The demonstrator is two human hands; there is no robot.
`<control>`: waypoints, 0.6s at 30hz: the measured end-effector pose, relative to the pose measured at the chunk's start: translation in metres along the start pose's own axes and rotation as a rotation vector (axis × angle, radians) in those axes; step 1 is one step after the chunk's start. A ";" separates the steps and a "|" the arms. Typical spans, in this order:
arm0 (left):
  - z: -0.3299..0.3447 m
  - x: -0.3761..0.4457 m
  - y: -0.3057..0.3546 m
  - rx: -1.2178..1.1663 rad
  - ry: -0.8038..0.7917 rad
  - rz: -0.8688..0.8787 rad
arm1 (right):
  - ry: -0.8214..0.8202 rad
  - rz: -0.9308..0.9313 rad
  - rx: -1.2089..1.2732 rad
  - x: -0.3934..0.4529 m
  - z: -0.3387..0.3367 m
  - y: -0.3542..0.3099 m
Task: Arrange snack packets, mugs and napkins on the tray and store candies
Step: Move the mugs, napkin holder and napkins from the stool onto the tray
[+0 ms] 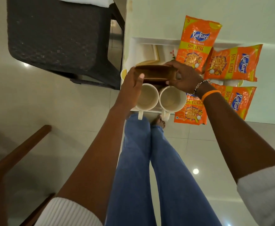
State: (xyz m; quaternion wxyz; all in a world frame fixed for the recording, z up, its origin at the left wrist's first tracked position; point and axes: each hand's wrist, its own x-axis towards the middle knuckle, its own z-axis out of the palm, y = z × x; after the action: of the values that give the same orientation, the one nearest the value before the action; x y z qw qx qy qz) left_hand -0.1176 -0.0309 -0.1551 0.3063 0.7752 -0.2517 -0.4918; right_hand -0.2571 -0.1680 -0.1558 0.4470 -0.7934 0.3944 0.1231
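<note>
Both hands hold brown box (154,74) over tray (151,40): left hand (132,82) grip on left end, right hand (185,79) grip on right end. Two mugs (147,98) on tray near edge. Napkins (147,52) at tray far left. Four packets (194,46) on tray right side.
</note>
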 end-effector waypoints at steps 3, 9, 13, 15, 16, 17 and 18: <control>0.005 0.002 0.000 0.008 -0.025 -0.037 | -0.049 0.017 0.002 0.001 -0.003 0.002; 0.001 0.003 -0.001 -0.010 -0.021 -0.090 | -0.168 0.042 0.047 0.003 -0.008 -0.005; -0.019 0.005 0.005 -0.044 0.005 -0.119 | -0.113 0.092 0.046 0.012 -0.019 -0.014; -0.035 0.008 0.009 -0.073 0.023 -0.095 | -0.011 0.039 0.010 0.023 -0.022 -0.030; -0.044 0.012 0.011 -0.092 0.040 -0.085 | 0.014 0.009 0.006 0.031 -0.022 -0.040; -0.053 0.017 0.013 -0.102 0.060 -0.078 | 0.025 -0.014 0.024 0.041 -0.021 -0.052; -0.061 0.021 0.015 -0.107 0.084 -0.069 | 0.034 -0.029 0.058 0.051 -0.019 -0.063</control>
State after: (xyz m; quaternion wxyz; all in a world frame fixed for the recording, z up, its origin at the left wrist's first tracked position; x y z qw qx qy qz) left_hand -0.0550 -0.0416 -0.1368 0.3405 0.7858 -0.1853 -0.4820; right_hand -0.1799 -0.1916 -0.1339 0.4647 -0.7877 0.3940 0.0916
